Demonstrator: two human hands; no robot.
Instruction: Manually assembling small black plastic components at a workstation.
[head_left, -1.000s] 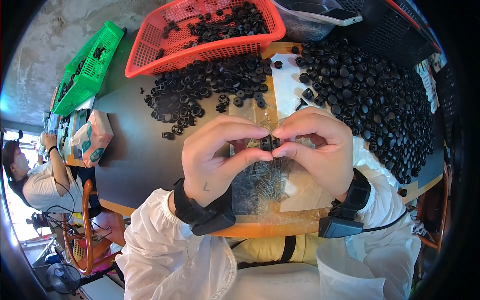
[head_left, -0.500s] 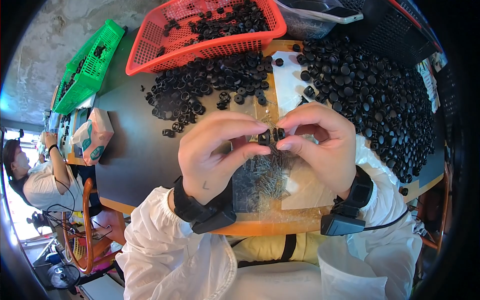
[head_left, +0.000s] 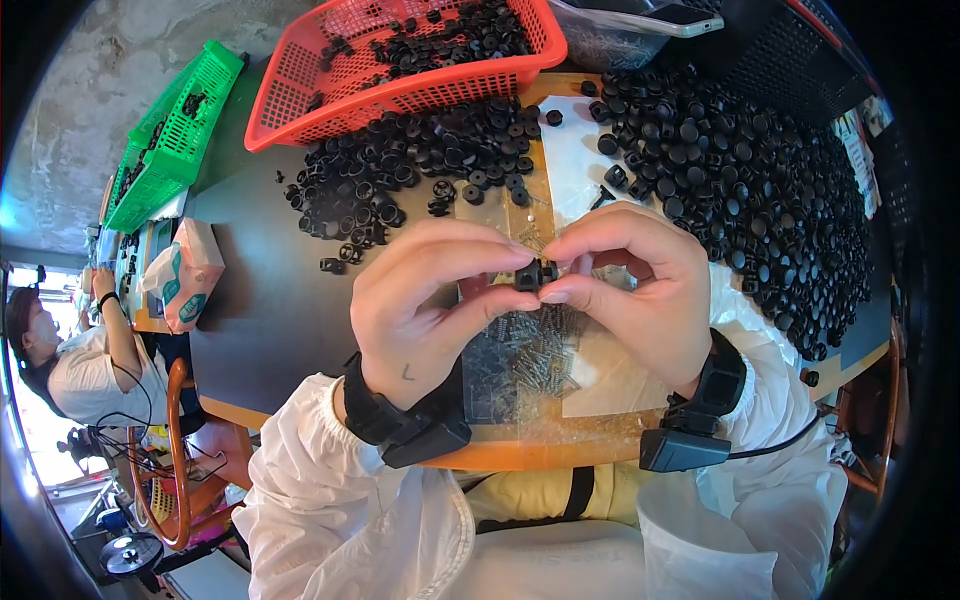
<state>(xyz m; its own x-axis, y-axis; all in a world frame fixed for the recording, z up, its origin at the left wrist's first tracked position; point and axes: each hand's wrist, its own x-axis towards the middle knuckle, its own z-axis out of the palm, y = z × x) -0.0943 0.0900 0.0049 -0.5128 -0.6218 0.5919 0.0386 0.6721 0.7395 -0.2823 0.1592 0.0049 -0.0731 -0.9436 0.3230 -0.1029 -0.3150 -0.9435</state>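
Observation:
My left hand (head_left: 425,305) and my right hand (head_left: 635,285) meet over the table's near edge, fingertips pinched together on one small black plastic part (head_left: 533,274). Under the hands lies a clear plastic sheet with a heap of small metal springs (head_left: 530,350). A pile of black ring-shaped parts (head_left: 400,175) lies beyond my left hand, and a larger pile of black round caps (head_left: 750,190) spreads beyond my right hand. Both wrists wear black bands with small boxes.
A red basket (head_left: 400,60) with more black parts stands at the back, a green basket (head_left: 170,130) at the far left. A tissue pack (head_left: 185,270) lies on the dark table (head_left: 260,310). Another person (head_left: 70,350) sits at left near a wooden chair (head_left: 175,450).
My hands have stayed together on the small black part, shifting only slightly; the fingers have re-pinched around it.

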